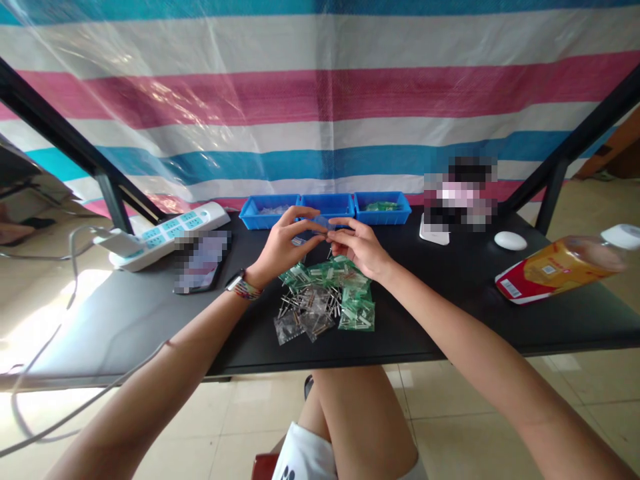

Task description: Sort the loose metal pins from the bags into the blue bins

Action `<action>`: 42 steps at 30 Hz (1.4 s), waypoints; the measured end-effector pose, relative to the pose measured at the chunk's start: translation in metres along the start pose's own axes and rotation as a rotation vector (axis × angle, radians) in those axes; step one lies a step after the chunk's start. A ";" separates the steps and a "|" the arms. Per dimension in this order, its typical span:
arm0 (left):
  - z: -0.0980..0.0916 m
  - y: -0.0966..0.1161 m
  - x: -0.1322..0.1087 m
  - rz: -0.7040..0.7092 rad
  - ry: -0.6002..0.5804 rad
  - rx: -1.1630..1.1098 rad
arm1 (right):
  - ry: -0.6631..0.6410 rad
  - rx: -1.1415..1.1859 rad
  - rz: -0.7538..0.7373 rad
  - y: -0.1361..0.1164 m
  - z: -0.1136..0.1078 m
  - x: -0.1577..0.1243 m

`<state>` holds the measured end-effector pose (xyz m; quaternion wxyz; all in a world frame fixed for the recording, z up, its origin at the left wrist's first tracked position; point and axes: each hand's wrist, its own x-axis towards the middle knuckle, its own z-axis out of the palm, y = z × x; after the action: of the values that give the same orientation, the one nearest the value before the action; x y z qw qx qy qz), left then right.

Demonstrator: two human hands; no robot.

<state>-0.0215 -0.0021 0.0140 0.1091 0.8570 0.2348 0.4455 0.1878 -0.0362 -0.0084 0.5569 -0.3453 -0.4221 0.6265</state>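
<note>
Above a pile of small parts, my two hands meet with fingertips close together. My left hand (290,241) is closed in a pinch on a small clear plastic bag (321,223), which looks bluish against the bin behind. From the other side, my right hand (364,252) pinches the same bag near its edge. What the bag contains is too small to make out. Below lie several green plastic packets (357,313), clear packets (316,319) and loose thin metal pins (333,303).
Three blue bins stand in a row behind my hands: a left bin (270,217), a middle bin (345,210) and a right bin (383,215). At left are a power strip (173,230) and a phone (204,263); at right, a bottle (555,270) and a white oval object (510,241).
</note>
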 end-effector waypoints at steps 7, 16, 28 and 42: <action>-0.001 0.002 0.000 -0.282 0.061 -0.165 | 0.010 -0.053 0.004 -0.005 0.000 -0.002; -0.011 -0.036 0.002 -0.581 0.453 -0.271 | -0.039 -0.961 -0.478 0.001 -0.014 -0.001; -0.025 -0.068 -0.005 -0.941 0.587 -0.556 | -0.217 -1.417 -0.551 0.011 -0.030 0.003; -0.016 -0.055 -0.001 -0.835 0.551 -0.456 | -0.168 -1.573 -0.528 0.004 -0.032 0.003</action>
<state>-0.0517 0.0450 0.0004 0.3942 0.4973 0.4722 0.6118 0.2145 -0.0283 -0.0248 0.2486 -0.4752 -0.8437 0.0215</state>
